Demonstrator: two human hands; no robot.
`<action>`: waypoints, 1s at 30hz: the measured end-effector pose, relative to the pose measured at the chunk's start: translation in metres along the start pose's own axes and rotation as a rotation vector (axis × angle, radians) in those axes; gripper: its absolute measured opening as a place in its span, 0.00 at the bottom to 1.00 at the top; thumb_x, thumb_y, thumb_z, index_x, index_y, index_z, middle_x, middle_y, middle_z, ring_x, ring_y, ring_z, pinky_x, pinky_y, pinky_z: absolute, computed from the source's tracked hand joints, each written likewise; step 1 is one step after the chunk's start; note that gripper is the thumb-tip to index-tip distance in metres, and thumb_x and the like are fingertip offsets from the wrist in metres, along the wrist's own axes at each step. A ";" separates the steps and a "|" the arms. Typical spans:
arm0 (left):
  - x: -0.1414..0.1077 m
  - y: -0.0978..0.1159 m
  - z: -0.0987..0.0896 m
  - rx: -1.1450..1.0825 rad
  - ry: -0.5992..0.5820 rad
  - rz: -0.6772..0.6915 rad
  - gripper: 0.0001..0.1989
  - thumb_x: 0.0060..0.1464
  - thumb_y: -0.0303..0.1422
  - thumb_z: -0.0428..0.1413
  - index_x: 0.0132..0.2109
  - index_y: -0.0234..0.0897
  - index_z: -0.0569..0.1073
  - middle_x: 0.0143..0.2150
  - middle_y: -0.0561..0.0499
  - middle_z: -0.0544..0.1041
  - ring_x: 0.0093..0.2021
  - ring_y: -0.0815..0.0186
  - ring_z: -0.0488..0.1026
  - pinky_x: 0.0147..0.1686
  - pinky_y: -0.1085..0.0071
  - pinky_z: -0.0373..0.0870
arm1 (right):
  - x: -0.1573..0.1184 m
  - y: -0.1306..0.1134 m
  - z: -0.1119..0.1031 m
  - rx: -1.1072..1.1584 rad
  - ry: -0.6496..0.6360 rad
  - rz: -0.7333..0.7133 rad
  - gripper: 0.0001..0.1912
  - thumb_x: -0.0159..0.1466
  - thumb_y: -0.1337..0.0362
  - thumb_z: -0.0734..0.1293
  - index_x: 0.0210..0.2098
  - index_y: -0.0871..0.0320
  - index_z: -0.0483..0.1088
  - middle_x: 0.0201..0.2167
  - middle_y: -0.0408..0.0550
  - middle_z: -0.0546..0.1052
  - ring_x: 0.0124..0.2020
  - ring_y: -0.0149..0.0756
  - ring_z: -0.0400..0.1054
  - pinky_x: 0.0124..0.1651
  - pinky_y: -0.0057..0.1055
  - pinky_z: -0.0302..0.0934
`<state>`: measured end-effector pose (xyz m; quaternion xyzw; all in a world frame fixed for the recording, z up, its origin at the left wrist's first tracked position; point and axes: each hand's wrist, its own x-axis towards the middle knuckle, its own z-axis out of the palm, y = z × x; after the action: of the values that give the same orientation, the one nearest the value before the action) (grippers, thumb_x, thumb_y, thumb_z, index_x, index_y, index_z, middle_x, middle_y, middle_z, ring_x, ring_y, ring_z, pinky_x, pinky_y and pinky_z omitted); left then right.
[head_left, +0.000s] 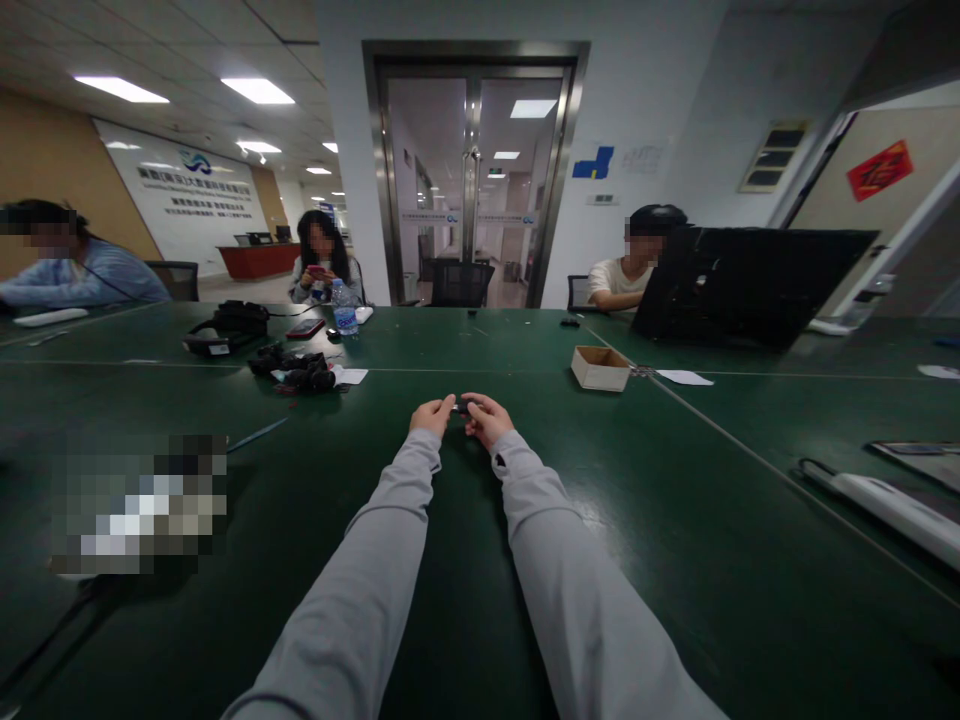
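Both hands meet over the middle of the dark green table (480, 345). Between them is a small black object (461, 407) with a light, metallic-looking end on its left side. My left hand (433, 415) pinches that lighter end with thumb and fingers. Around the black part, the fingers and thumb of my right hand (487, 418) are closed. The object is too small to identify, and the fingertips partly cover it. Grey sleeves cover both forearms.
An open cardboard box (601, 370) stands right of centre. At the left lie black cables (296, 370), a black headset-like device (229, 328) and a water bottle (346, 308). A large monitor (750, 285) stands at the back right. Three people sit across the table.
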<state>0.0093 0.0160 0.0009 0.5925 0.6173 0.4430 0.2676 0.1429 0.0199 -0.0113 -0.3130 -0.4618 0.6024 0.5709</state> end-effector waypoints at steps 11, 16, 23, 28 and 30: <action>-0.004 0.007 -0.004 0.082 0.006 -0.025 0.26 0.47 0.52 0.42 0.16 0.37 0.65 0.14 0.52 0.65 0.20 0.68 0.64 0.24 0.72 0.56 | 0.001 0.003 -0.003 -0.006 -0.030 -0.024 0.20 0.47 0.60 0.70 0.39 0.59 0.67 0.21 0.43 0.71 0.14 0.26 0.62 0.16 0.23 0.60; -0.004 0.006 -0.004 0.050 0.003 -0.014 0.25 0.47 0.52 0.43 0.17 0.37 0.65 0.14 0.53 0.65 0.20 0.68 0.63 0.23 0.73 0.56 | 0.002 0.004 -0.003 -0.011 -0.019 -0.012 0.21 0.47 0.60 0.71 0.39 0.60 0.67 0.21 0.42 0.71 0.14 0.26 0.62 0.16 0.22 0.60; -0.004 0.007 -0.003 -0.015 -0.014 0.012 0.22 0.46 0.49 0.46 0.18 0.37 0.65 0.16 0.54 0.67 0.20 0.70 0.63 0.25 0.74 0.57 | 0.001 0.003 -0.001 0.000 -0.001 -0.012 0.19 0.48 0.61 0.70 0.39 0.59 0.67 0.20 0.42 0.70 0.13 0.25 0.61 0.15 0.22 0.59; -0.001 0.002 0.000 -0.053 -0.005 0.009 0.21 0.46 0.49 0.47 0.19 0.37 0.66 0.16 0.55 0.67 0.21 0.70 0.64 0.24 0.75 0.58 | -0.001 -0.001 0.001 -0.002 0.021 -0.004 0.18 0.48 0.63 0.70 0.38 0.59 0.67 0.20 0.41 0.70 0.13 0.25 0.61 0.15 0.22 0.59; 0.001 -0.002 0.002 -0.078 0.000 0.020 0.20 0.46 0.49 0.47 0.20 0.37 0.66 0.17 0.55 0.67 0.21 0.70 0.64 0.23 0.75 0.58 | -0.002 -0.002 0.002 -0.001 0.028 -0.002 0.18 0.48 0.62 0.70 0.38 0.59 0.67 0.20 0.41 0.70 0.13 0.25 0.60 0.14 0.22 0.59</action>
<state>0.0098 0.0172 -0.0015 0.5876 0.5937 0.4693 0.2862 0.1417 0.0176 -0.0091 -0.3213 -0.4544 0.5970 0.5778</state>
